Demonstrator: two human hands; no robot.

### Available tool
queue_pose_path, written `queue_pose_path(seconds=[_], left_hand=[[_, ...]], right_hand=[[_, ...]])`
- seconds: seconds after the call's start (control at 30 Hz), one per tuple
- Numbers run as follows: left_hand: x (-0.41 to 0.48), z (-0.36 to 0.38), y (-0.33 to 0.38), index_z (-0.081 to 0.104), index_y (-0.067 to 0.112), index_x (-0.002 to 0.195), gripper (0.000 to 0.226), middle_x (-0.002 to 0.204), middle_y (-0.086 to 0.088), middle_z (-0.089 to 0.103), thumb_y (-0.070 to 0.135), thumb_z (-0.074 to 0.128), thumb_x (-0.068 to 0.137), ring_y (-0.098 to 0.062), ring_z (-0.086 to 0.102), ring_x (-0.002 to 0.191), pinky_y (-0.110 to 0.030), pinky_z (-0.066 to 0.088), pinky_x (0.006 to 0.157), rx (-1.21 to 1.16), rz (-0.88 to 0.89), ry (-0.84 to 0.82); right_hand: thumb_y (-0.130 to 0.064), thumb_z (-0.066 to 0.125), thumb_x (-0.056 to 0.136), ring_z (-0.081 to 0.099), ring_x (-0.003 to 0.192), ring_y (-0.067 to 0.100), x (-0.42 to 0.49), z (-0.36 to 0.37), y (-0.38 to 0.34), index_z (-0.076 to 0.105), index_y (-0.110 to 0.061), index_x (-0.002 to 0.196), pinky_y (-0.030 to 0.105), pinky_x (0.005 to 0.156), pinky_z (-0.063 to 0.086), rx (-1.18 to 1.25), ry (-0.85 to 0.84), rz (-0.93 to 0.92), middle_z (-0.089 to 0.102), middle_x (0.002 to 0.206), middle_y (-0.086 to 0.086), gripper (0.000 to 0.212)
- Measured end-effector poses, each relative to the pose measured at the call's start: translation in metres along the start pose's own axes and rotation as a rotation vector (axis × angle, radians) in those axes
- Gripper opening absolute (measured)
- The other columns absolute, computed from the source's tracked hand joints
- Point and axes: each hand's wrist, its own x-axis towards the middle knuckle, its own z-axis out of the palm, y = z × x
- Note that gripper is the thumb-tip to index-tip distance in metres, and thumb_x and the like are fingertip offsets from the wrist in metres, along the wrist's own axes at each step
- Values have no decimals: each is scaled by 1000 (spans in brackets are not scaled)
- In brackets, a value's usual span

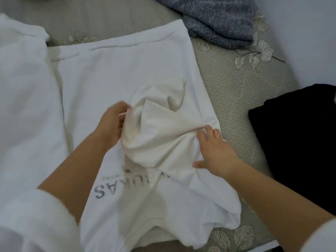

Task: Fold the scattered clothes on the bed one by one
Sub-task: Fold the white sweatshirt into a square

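A white T-shirt (116, 79) with grey print lies spread on the bed, collar toward me. Its right sleeve (163, 128) is bunched up over the middle of the shirt. My left hand (112, 124) grips the left edge of that bunched cloth, fingers partly hidden behind it. My right hand (214, 151) lies on the cloth's right side, with its fingertips curled into a pulled fold and the thumb spread out on the fabric.
Another white garment (23, 99) lies at the left, touching the shirt. A blue-grey knit (218, 19) is heaped at the far side. A black folded garment (298, 142) sits at the right. The grey leaf-patterned bedcover (241, 84) shows between them; a wall rises at the right.
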Motion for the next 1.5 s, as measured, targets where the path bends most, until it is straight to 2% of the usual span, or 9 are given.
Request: queue_pose_path(seconds=[0.2, 0.47, 0.7, 0.8, 0.93, 1.13, 1.3, 1.4, 1.5], left_hand=[[38, 36, 34, 70, 16, 102, 24, 97, -7, 72, 35, 64, 87, -19, 70, 69, -28, 56, 56, -32, -132, -75], [20, -37, 111, 55, 6, 123, 37, 124, -12, 64, 8, 51, 87, -26, 62, 114, -38, 50, 97, -624, 449, -57], [45, -80, 46, 39, 14, 136, 43, 108, 3, 60, 33, 48, 98, -11, 61, 93, -32, 45, 93, -326, 4, 248], [51, -78, 31, 31, 11, 143, 58, 106, 1, 61, 30, 56, 94, -13, 61, 104, -31, 47, 97, -362, -1, 226], [58, -66, 47, 57, 21, 103, 11, 74, 5, 67, 14, 51, 97, -9, 61, 77, -23, 57, 66, -290, 67, 218], [70, -79, 52, 57, 22, 131, 42, 119, 0, 63, 7, 55, 91, -16, 65, 99, -20, 56, 64, -212, 319, 531], [48, -84, 6, 10, 27, 153, 71, 152, -3, 34, 25, 51, 95, -22, 34, 138, -40, 30, 114, 612, 507, 482], [19, -89, -39, 6, 29, 153, 61, 161, -6, -2, 35, 36, 100, -26, -2, 148, -42, 5, 119, 1230, 637, 307], [0, -98, -81, -5, 34, 151, 56, 159, -1, -20, 45, 17, 100, -23, -20, 145, -42, -8, 117, 1453, 488, 162]], right_hand=[[-51, 74, 74, 27, 129, 27, 10, -11, -9, 16, -5, 142, 33, 105, 32, -115, -22, 12, 21, 141, 13, 101], [-49, 80, 67, 22, 131, 28, 14, -18, -11, 22, -6, 137, 34, 103, 35, -64, -85, 52, 21, 138, 12, 101], [-45, 80, 66, 27, 123, 25, 14, -17, -16, 27, -10, 128, 38, 92, 43, -30, -77, 96, 24, 127, 8, 88], [-34, 68, 79, 25, 128, 26, 13, -15, -22, 26, -11, 133, 47, 104, 31, -52, -22, 121, 22, 134, 9, 72], [-38, 44, 92, -5, 146, 21, 11, -10, -49, 5, -23, 151, 48, 118, -1, 157, 183, -17, -3, 159, 4, 72], [-58, 0, 84, -23, 145, 24, 23, 29, -77, -5, -39, 151, 53, 114, -14, 69, 190, -197, -16, 160, -1, 69], [-55, 16, 97, 4, 148, 26, 28, 57, -66, 11, -37, 152, 50, 115, 1, -1, 250, -197, 7, 161, 1, 58], [-58, 9, 97, -2, 149, 22, 30, 64, -65, 5, -39, 152, 48, 116, 1, -13, 283, -181, 2, 162, -2, 58], [-60, 6, 95, -3, 148, 21, 32, 68, -67, 3, -40, 152, 47, 117, 0, -49, 309, -161, 1, 162, -2, 60]])
